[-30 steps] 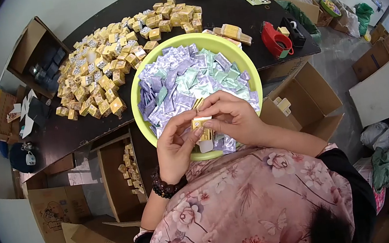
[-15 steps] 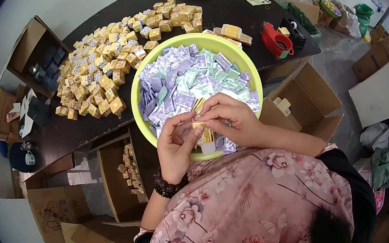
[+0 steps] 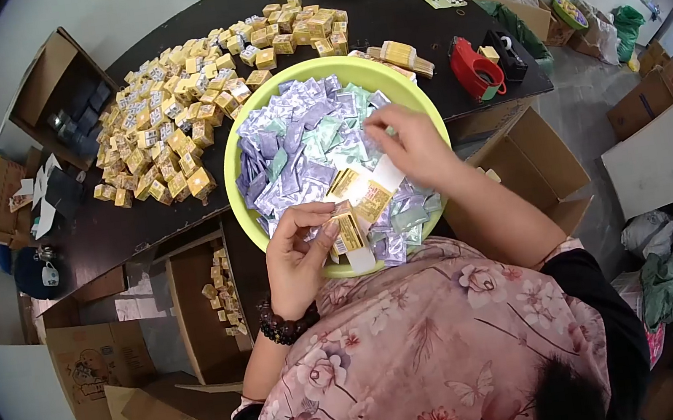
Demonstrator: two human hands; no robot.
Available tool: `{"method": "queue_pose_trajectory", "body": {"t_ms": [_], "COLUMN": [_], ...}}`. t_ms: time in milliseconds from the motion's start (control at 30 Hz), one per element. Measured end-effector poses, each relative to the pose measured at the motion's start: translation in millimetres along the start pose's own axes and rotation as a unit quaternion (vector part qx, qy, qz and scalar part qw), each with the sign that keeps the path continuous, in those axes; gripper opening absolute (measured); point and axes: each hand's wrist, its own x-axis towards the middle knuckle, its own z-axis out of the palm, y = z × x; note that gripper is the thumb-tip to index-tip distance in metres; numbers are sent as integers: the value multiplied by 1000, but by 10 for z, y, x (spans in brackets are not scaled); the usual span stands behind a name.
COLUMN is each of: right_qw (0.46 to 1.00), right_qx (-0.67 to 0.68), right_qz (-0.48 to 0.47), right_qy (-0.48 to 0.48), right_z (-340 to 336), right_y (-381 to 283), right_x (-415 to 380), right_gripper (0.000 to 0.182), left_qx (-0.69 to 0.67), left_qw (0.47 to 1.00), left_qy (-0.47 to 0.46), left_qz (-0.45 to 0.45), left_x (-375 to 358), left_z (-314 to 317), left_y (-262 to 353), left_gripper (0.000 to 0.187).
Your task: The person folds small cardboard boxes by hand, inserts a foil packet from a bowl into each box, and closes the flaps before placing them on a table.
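A yellow-green basin (image 3: 436, 112) holds many purple and pale green sachets (image 3: 305, 129). At its near left rim my left hand (image 3: 300, 253) grips a small yellow box (image 3: 348, 234), whose white flap hangs down. Just right of that box, flat yellow-and-white cartons (image 3: 369, 197) lie on the sachets. My right hand (image 3: 409, 145) is over the right part of the basin, fingers bent and drawn together above the sachets; whether anything small is between the fingertips cannot be made out.
Many small yellow boxes (image 3: 163, 122) are heaped on the dark table (image 3: 79, 252). A red tape dispenser (image 3: 471, 71) and flat yellow cartons (image 3: 404, 57) lie behind the basin. Open cardboard boxes (image 3: 529, 155) stand below the table on both sides.
My right hand has left the small box and moved up and right over the sachets. The flat cartons beside the box are now uncovered. My left hand still holds the box.
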Motion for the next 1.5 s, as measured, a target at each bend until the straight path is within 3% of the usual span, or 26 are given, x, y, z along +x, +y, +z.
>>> {"method": "queue_pose_trajectory", "body": {"t_ms": [33,67,133,233,267,333,400,467,533,633,867,967,1067,1133,1200,1267,1433,1500], "right_qw": [990,990,936,918,919,926,943,990,983,987,983,966,946,942,937,922,936,936], "right_qx": [-130,-130,-339,-381,-380,-366,-327,-50,153,39,0,-52,-143,-141,-134,-117,-58,-65], "right_qz": [-18,-19,57,60,58,64,58,-47,-39,-145,-182,-249,-291,-305,-322,-369,-346,-343], "right_qy": [44,46,-72,-89,-91,-64,-12,120,96,50,-21,55,19,22,24,1,-28,-40], "right_z": [11,52,135,240,245,165,65,-66,-142,-65,105,71,-21,-27,-16,3,93,114], "right_y": [174,334,592,717,742,656,437,-7,-494,-720,-586,-697,-578,-589,-602,-612,-615,-600], "right_x": [161,278,452,573,586,582,499,283,-59,-396,-432,-407,-469,-479,-480,-467,-524,-531], "right_gripper": [15,15,13,12,12,13,13,15,18,14,15,19,26,28,30,25,21,21], "left_qx": [-10,-9,-15,-53,-52,-224,-251,-307,-299,-298,-102,-210,-331,-348,-403,-415,-410,-371], "left_qw": [1000,1000,1000,998,998,957,943,926,933,940,994,975,935,927,889,884,880,902], "left_qy": [0,-1,-3,28,31,35,8,2,27,37,-7,43,25,7,-71,-84,-85,-71], "left_qz": [-10,-8,-7,-23,-23,-181,-219,-221,-196,-160,-25,-56,-123,-141,-204,-200,-224,-210], "left_x": [4,2,2,21,25,56,91,104,93,70,31,39,6,36,40,0,-20,-33], "left_z": [-1,-8,-22,-23,-27,-21,-106,-172,-147,-39,62,57,39,78,19,-7,8,-4], "left_y": [18,10,-21,9,61,226,250,148,74,69,40,35,-22,55,90,57,113,-23], "left_gripper": [14,14,15,20,20,28,34,35,35,33,35,35,26,25,20,22,27,30]}}
